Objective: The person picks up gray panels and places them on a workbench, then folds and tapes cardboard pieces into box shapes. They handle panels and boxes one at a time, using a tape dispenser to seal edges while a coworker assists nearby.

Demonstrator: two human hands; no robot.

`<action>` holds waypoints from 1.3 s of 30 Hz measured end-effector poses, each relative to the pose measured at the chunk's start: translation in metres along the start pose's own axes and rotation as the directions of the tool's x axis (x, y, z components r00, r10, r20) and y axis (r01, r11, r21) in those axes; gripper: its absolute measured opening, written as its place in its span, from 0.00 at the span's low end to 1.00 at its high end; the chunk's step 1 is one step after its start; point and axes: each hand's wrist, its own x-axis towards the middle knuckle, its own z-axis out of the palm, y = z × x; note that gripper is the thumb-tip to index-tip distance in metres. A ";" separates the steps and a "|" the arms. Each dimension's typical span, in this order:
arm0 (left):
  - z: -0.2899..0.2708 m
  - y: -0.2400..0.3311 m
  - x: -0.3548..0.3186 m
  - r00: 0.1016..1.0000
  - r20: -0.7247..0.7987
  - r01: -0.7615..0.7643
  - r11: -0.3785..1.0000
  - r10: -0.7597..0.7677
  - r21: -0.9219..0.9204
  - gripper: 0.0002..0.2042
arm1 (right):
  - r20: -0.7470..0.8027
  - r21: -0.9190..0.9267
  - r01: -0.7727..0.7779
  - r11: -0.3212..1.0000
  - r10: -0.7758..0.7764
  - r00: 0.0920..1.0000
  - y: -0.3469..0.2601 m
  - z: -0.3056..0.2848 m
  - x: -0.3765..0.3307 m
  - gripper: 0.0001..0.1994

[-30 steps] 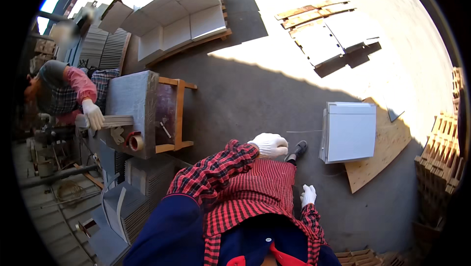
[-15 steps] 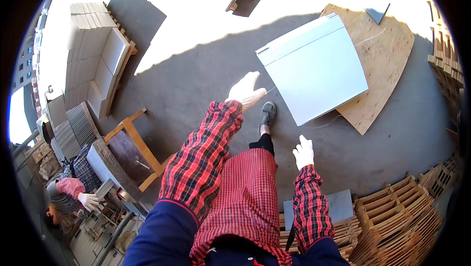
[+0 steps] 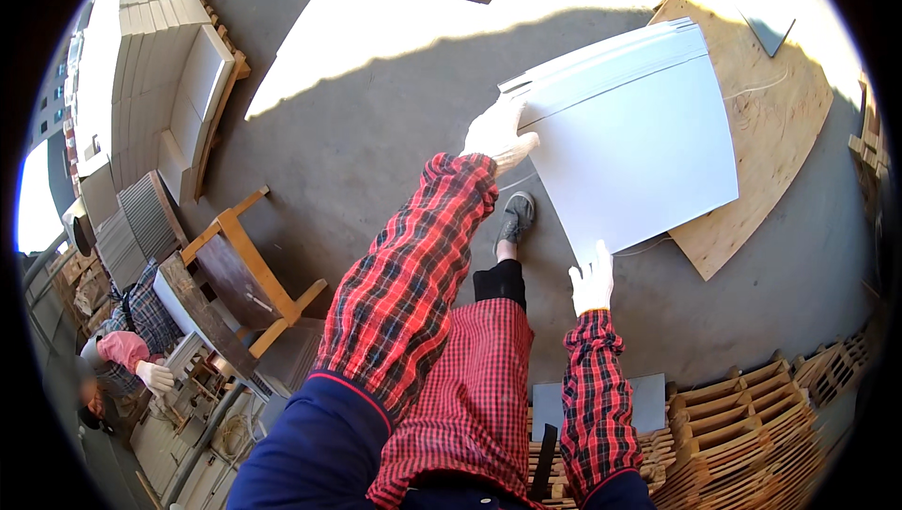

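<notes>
A stack of flat white panels (image 3: 648, 143) lies ahead of me to the right, on a plywood sheet (image 3: 775, 134). At the panels' left edge is my left hand (image 3: 501, 134) in a white glove, thumb apart from the fingers. It overlaps the far left corner; whether it touches cannot be told. By the near corner of the stack, my right hand (image 3: 592, 280), also white-gloved, has its fingers stretched out and spread, the fingertips at the edge. Neither hand has anything in its grasp.
Stacked pale boards (image 3: 155, 87) stand on a pallet at the far left. A wooden frame (image 3: 249, 266) is nearer on that side, with a co-worker's gloved hand (image 3: 155, 376) beyond. Wooden pallets (image 3: 742, 425) are piled at the lower right. A thin cord (image 3: 648, 247) trails beneath the panels.
Both hands have come closer to the white panels: the left moved right to the far left corner, the right moved up to the near corner. Its fingers have spread.
</notes>
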 end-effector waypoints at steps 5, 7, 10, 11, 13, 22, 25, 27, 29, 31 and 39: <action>-0.033 0.012 -0.027 0.986 0.036 0.167 0.955 -0.163 -0.246 0.35 | -0.290 -0.223 0.001 0.975 -0.067 0.955 -0.019 -0.001 -0.036 0.29; -0.039 0.013 -0.048 0.978 0.064 0.206 0.913 -0.196 -0.351 0.34 | -0.310 -0.286 0.107 0.952 -0.197 0.930 -0.018 -0.014 -0.058 0.26; -0.044 0.007 -0.110 0.974 0.083 0.227 0.914 -0.211 -0.336 0.34 | -0.307 -0.410 0.244 0.879 -0.385 0.870 -0.017 -0.028 -0.116 0.27; -0.052 0.008 -0.137 0.964 0.112 0.265 0.895 -0.240 -0.360 0.33 | -0.235 -0.469 0.356 0.808 -0.503 0.832 -0.014 -0.045 -0.126 0.27; -0.052 -0.013 -0.193 0.957 0.070 0.284 0.851 -0.283 -0.442 0.33 | -0.081 -0.535 0.421 0.732 -0.541 0.837 -0.027 -0.042 -0.175 0.35; -0.118 -0.116 -0.493 0.741 -0.343 0.197 0.675 -0.577 -0.711 0.32 | 0.566 -0.634 0.716 0.291 -0.457 0.686 -0.038 0.122 -0.331 0.19; -0.154 -0.150 -0.613 0.652 -0.372 0.121 0.574 -0.661 -0.810 0.31 | 0.740 -0.579 0.787 0.213 -0.268 0.617 0.002 0.214 -0.387 0.16; -0.149 -0.186 -0.689 0.648 -0.364 0.036 0.504 -0.669 -0.863 0.33 | 0.854 -0.493 0.843 0.214 -0.063 0.516 0.043 0.269 -0.443 0.16; -0.160 -0.191 -0.776 0.580 -0.388 0.061 0.513 -0.716 -0.856 0.31 | 0.952 -0.299 0.943 0.145 0.108 0.286 0.097 0.311 -0.507 0.20; -0.150 -0.204 -0.831 0.464 -0.462 0.054 0.545 -0.756 -0.837 0.29 | 0.969 -0.162 0.978 0.133 0.210 0.132 0.148 0.345 -0.555 0.23; -0.173 -0.205 -0.928 0.020 -0.631 -0.347 0.587 -0.775 -0.732 0.16 | 0.946 0.134 0.970 0.201 0.266 -0.186 0.267 0.434 -0.711 0.22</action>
